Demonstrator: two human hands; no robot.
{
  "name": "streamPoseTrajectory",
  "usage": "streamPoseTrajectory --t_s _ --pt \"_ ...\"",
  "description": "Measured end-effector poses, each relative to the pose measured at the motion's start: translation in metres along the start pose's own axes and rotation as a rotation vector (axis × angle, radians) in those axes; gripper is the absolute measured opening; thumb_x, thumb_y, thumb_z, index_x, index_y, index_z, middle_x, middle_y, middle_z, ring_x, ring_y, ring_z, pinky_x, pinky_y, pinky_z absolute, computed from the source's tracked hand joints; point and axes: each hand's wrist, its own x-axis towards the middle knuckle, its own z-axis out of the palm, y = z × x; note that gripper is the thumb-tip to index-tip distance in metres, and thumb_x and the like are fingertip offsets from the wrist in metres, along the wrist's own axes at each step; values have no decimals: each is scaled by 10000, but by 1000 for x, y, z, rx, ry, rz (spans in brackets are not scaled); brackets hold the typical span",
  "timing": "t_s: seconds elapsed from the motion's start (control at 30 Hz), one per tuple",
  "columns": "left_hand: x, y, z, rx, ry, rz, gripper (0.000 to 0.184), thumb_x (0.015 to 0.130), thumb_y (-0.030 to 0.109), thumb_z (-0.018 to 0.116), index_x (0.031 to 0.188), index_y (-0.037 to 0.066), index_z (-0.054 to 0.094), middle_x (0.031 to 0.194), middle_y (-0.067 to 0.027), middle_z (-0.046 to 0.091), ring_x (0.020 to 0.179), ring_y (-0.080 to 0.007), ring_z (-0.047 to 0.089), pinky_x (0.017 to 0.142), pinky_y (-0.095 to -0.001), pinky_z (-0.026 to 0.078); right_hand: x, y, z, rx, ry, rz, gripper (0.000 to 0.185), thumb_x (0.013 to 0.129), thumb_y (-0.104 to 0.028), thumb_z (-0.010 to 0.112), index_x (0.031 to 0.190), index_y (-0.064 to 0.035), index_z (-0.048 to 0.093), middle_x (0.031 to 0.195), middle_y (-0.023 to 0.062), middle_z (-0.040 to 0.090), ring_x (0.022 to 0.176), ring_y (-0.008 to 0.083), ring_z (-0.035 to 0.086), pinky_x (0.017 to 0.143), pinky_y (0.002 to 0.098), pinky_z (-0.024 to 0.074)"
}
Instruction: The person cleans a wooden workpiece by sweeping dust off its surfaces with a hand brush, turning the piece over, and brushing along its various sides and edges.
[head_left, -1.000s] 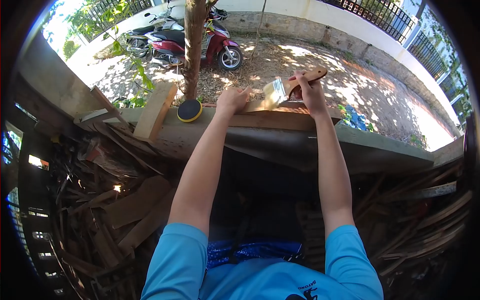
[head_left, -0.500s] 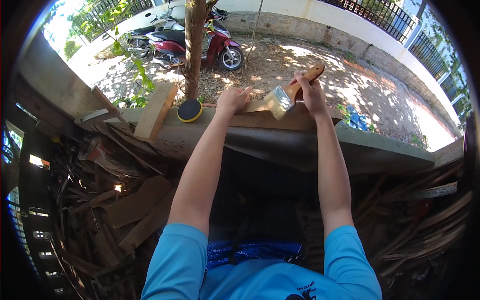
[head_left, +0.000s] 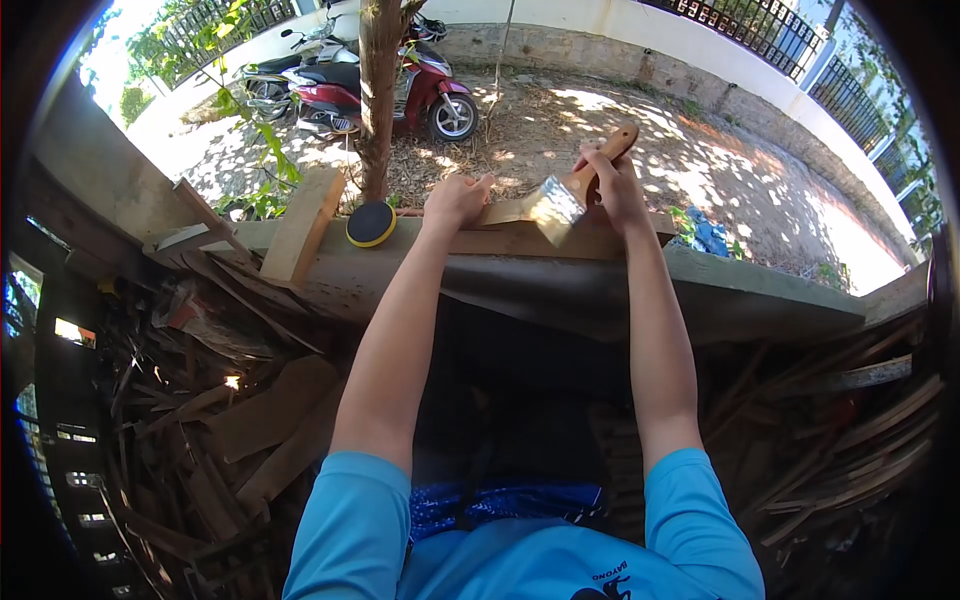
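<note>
My right hand [head_left: 620,195] is closed round the wooden handle of a wide paintbrush [head_left: 560,205]. The brush tilts, with its handle up to the right and its pale bristles down to the left, over a wooden board [head_left: 545,240] lying along the ledge. My left hand [head_left: 457,202] is closed at the left end of a thin, light piece of wood [head_left: 505,212] on top of that board; its fingertips are partly hidden. Just left of this hand, a round black pad with a yellow rim [head_left: 371,224] rests on the ledge.
A short wooden block [head_left: 303,228] leans over the concrete ledge [head_left: 765,283] at the left. A tree trunk [head_left: 377,100] rises just beyond the ledge, with a red scooter [head_left: 425,95] behind it. Scrap wood [head_left: 270,410] is piled below on both sides.
The whole view has shifted slightly, so everything sits a little further left. The brush has tipped slightly in my right hand. My left hand stays at the wood's end.
</note>
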Motion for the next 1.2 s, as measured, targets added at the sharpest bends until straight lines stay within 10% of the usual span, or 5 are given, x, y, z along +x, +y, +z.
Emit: streamPoseTrajectory --t_s 1.2 --pt "-3 3 -2 -2 3 -26 507 882 550 529 895 122 801 1039 -200 754 1022 -368 709 942 -460 529 -2 -10 8 -7 60 82 419 977 -392 634 770 -31 685 689 41 624 695 128 584 675 292 437"
